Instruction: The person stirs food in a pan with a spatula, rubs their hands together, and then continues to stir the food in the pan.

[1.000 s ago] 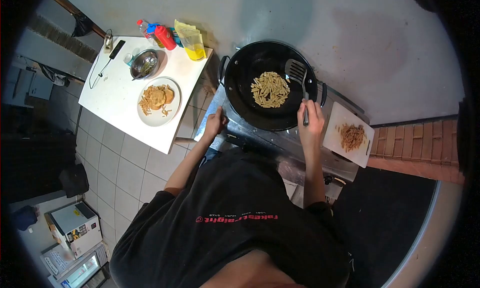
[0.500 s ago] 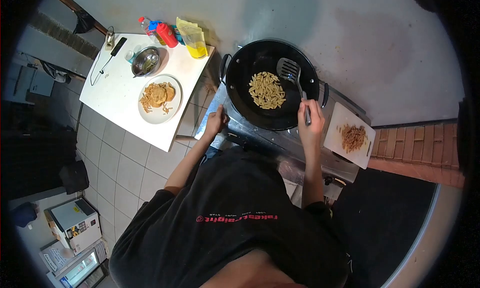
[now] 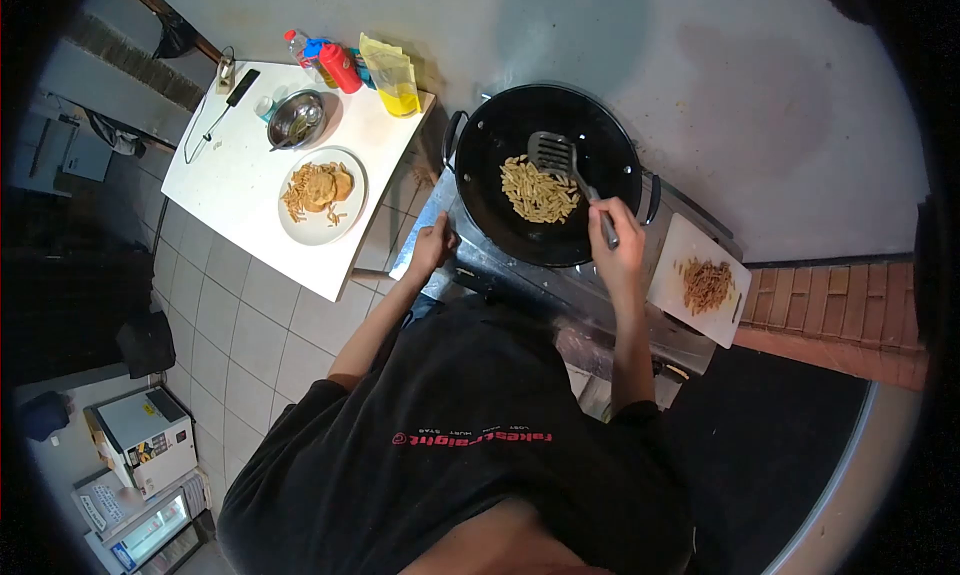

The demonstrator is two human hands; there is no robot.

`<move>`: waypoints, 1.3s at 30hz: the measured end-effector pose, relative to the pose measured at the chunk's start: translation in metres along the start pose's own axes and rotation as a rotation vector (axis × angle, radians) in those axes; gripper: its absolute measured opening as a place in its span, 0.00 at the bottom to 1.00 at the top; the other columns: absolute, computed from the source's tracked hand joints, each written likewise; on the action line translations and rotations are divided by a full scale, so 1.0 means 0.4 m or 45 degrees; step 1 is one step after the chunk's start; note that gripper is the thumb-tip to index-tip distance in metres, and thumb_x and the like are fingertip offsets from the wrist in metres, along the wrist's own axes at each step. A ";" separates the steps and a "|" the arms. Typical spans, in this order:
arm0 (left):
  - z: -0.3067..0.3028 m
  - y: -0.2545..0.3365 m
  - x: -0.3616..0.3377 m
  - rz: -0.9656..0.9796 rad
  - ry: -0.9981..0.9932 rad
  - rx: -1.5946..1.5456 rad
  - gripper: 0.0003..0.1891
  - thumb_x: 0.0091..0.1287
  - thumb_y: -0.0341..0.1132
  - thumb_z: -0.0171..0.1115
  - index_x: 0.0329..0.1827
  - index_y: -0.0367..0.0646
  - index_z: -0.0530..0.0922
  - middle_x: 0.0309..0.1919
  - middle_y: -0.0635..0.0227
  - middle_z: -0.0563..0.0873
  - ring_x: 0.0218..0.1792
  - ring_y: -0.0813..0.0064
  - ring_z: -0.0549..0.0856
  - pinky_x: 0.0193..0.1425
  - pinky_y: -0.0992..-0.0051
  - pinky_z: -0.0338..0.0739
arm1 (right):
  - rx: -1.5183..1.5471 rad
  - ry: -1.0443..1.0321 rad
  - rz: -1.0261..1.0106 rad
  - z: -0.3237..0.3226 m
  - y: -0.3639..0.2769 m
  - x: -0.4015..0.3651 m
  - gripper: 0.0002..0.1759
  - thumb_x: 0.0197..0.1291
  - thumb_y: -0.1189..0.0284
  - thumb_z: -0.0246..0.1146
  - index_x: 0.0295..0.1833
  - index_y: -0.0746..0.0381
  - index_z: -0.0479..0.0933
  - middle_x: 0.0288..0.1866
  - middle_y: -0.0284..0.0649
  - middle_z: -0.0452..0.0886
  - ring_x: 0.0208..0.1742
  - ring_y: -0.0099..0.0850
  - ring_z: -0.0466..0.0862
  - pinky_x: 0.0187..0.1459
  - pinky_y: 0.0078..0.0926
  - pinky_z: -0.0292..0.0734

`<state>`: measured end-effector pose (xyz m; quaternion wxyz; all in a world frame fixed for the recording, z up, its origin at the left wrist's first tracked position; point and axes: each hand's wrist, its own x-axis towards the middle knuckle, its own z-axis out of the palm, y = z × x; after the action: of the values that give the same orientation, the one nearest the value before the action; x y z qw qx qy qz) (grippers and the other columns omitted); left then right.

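My right hand (image 3: 618,243) is closed round the handle of a slotted spatula (image 3: 551,152), whose slotted blade is inside a black two-handled wok (image 3: 490,230). The blade lies at the upper edge of a heap of short, pale yellow-green pieces (image 3: 537,197), which look like pasta or cut beans. My left hand (image 3: 433,246), its fingers curled and its thumb sticking out, rests by the front left corner of the metal stove (image 3: 452,213). Whether it grips anything there is hidden.
Browned strips (image 3: 707,286) lie on a white cutting board (image 3: 673,250) right of the wok. On the white table (image 3: 225,210) at left stand a plate (image 3: 303,233) of food, a steel bowl (image 3: 283,110), a red squeeze bottle (image 3: 341,70) and a yellow pouch (image 3: 390,72).
The spatula blade has moved left and slightly down to the heap's upper edge, and the heap's outline has shifted a little. My left hand has stayed by the stove corner.
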<state>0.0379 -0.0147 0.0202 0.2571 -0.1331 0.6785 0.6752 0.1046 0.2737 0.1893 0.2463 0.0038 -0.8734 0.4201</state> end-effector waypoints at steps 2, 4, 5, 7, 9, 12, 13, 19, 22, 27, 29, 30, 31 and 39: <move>-0.004 -0.014 0.013 0.001 -0.016 -0.005 0.35 0.74 0.64 0.46 0.13 0.49 0.67 0.10 0.75 0.68 0.09 0.82 0.63 0.14 0.77 0.51 | -0.093 0.045 0.006 -0.035 -0.026 0.026 0.06 0.65 0.76 0.63 0.39 0.65 0.73 0.31 0.48 0.79 0.31 0.42 0.81 0.35 0.31 0.75; -0.006 -0.018 0.011 0.014 -0.021 0.001 0.35 0.74 0.64 0.46 0.13 0.49 0.67 0.10 0.75 0.68 0.09 0.82 0.63 0.14 0.77 0.51 | -0.238 0.015 0.109 -0.080 -0.053 0.069 0.09 0.66 0.71 0.63 0.37 0.63 0.73 0.24 0.47 0.77 0.23 0.42 0.79 0.28 0.35 0.71; -0.006 -0.017 0.010 0.035 -0.022 0.001 0.35 0.75 0.64 0.46 0.13 0.49 0.67 0.11 0.75 0.68 0.09 0.82 0.63 0.14 0.77 0.51 | -0.267 0.022 0.108 -0.097 -0.062 0.097 0.10 0.66 0.70 0.62 0.36 0.64 0.73 0.23 0.48 0.77 0.23 0.45 0.79 0.28 0.36 0.71; -0.012 -0.018 0.014 0.013 -0.022 0.019 0.36 0.75 0.63 0.46 0.12 0.47 0.68 0.10 0.74 0.69 0.09 0.81 0.64 0.14 0.77 0.52 | -0.408 -0.112 0.274 -0.140 -0.078 0.162 0.11 0.64 0.69 0.62 0.34 0.66 0.74 0.22 0.50 0.76 0.24 0.49 0.79 0.28 0.38 0.71; -0.009 -0.017 0.025 0.005 -0.010 0.022 0.37 0.76 0.62 0.46 0.12 0.45 0.70 0.09 0.72 0.70 0.09 0.80 0.65 0.14 0.76 0.54 | -0.446 -0.139 0.239 -0.159 -0.078 0.209 0.11 0.63 0.70 0.62 0.33 0.67 0.74 0.20 0.51 0.75 0.25 0.51 0.78 0.29 0.39 0.71; -0.009 -0.024 0.026 -0.034 0.037 0.041 0.37 0.75 0.63 0.45 0.12 0.44 0.70 0.09 0.72 0.70 0.09 0.79 0.66 0.15 0.76 0.54 | -0.445 -0.247 0.156 -0.172 -0.054 0.260 0.10 0.60 0.71 0.61 0.33 0.68 0.75 0.20 0.53 0.73 0.26 0.54 0.76 0.31 0.40 0.71; -0.003 -0.024 0.023 0.006 0.026 0.019 0.36 0.75 0.63 0.46 0.12 0.46 0.69 0.10 0.73 0.70 0.09 0.80 0.65 0.14 0.76 0.53 | -0.409 -0.318 0.114 -0.171 -0.040 0.276 0.09 0.58 0.72 0.61 0.33 0.69 0.75 0.20 0.54 0.73 0.26 0.55 0.75 0.32 0.40 0.70; -0.008 -0.029 0.023 0.048 0.023 0.098 0.38 0.76 0.63 0.43 0.12 0.44 0.71 0.08 0.73 0.68 0.09 0.79 0.66 0.16 0.75 0.56 | -0.121 -0.601 0.225 -0.111 0.145 0.297 0.09 0.62 0.73 0.57 0.30 0.64 0.71 0.17 0.33 0.70 0.20 0.20 0.73 0.25 0.28 0.65; -0.008 -0.019 0.017 0.033 0.012 0.101 0.38 0.76 0.63 0.43 0.12 0.44 0.72 0.09 0.73 0.69 0.10 0.78 0.67 0.17 0.75 0.57 | 0.342 -0.633 0.531 -0.060 0.137 0.249 0.09 0.68 0.72 0.54 0.34 0.61 0.74 0.17 0.31 0.72 0.14 0.17 0.68 0.18 0.19 0.61; -0.005 -0.012 0.010 -0.033 0.014 0.032 0.37 0.76 0.62 0.44 0.12 0.44 0.70 0.08 0.72 0.68 0.08 0.78 0.65 0.15 0.75 0.55 | 0.411 -0.469 0.640 -0.008 0.068 0.145 0.08 0.70 0.73 0.54 0.37 0.61 0.75 0.19 0.30 0.75 0.16 0.17 0.71 0.21 0.18 0.64; -0.005 -0.028 0.022 -0.019 0.018 -0.013 0.37 0.76 0.62 0.44 0.12 0.44 0.70 0.08 0.72 0.68 0.08 0.78 0.65 0.15 0.75 0.55 | 0.233 -0.410 0.387 -0.005 0.016 0.105 0.05 0.69 0.75 0.56 0.40 0.63 0.76 0.23 0.34 0.78 0.22 0.21 0.76 0.27 0.20 0.69; -0.006 -0.036 0.027 -0.021 0.012 -0.012 0.37 0.76 0.62 0.44 0.12 0.44 0.70 0.08 0.72 0.68 0.08 0.78 0.65 0.15 0.75 0.55 | 0.158 -0.354 0.119 -0.001 -0.007 0.089 0.04 0.69 0.75 0.58 0.41 0.64 0.76 0.26 0.37 0.79 0.26 0.24 0.79 0.30 0.22 0.70; -0.008 -0.041 0.030 -0.007 -0.002 -0.034 0.37 0.76 0.62 0.44 0.12 0.44 0.71 0.08 0.72 0.68 0.08 0.78 0.65 0.14 0.75 0.54 | 0.079 -0.295 -0.149 0.001 -0.035 0.077 0.03 0.68 0.76 0.59 0.43 0.65 0.76 0.29 0.40 0.80 0.30 0.27 0.81 0.33 0.24 0.72; -0.011 -0.031 0.024 0.007 -0.014 0.036 0.36 0.76 0.63 0.43 0.13 0.47 0.68 0.10 0.73 0.69 0.09 0.80 0.64 0.14 0.76 0.52 | -0.345 -0.631 -0.293 -0.087 -0.170 0.047 0.07 0.63 0.75 0.64 0.46 0.62 0.77 0.40 0.45 0.71 0.38 0.45 0.81 0.40 0.41 0.76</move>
<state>0.0359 -0.0179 0.0043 0.2608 -0.1238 0.6869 0.6670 0.1173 0.2590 0.2656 0.0698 0.1722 -0.9488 0.2554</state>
